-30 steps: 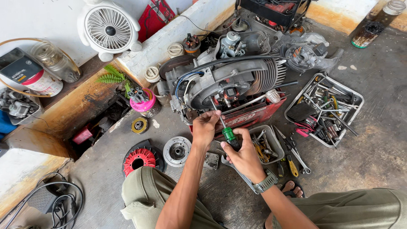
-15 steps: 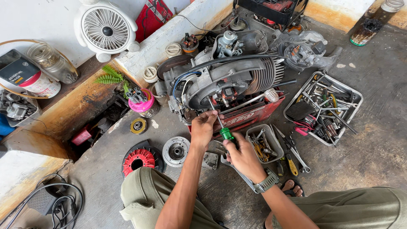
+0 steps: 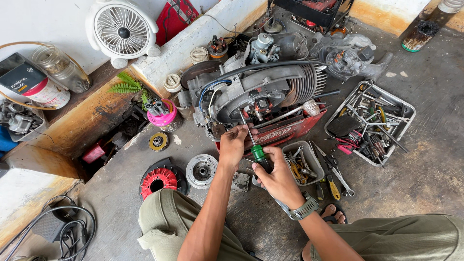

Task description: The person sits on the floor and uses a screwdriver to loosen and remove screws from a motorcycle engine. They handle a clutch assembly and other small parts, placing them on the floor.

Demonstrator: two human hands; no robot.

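Observation:
A grey finned engine [image 3: 270,89] lies on a red crate [image 3: 290,129] on the concrete floor. My right hand [image 3: 275,174] grips the green handle of a screwdriver [image 3: 257,151] whose shaft points up into the open round side of the engine. My left hand [image 3: 234,142] rests at the lower edge of that opening, fingers pinched around the screwdriver shaft near the tip. A watch sits on my right wrist.
A metal tray of tools [image 3: 369,121] stands right of the engine, and a small grey tray [image 3: 302,162] with loose tools beside it. A red fan wheel [image 3: 159,180], a silver hub [image 3: 201,170], a pink cup [image 3: 163,116] and a white fan [image 3: 123,31] lie left.
Both hands stay at the engine opening. The screwdriver has tilted a little, and its tip sits deeper in the opening.

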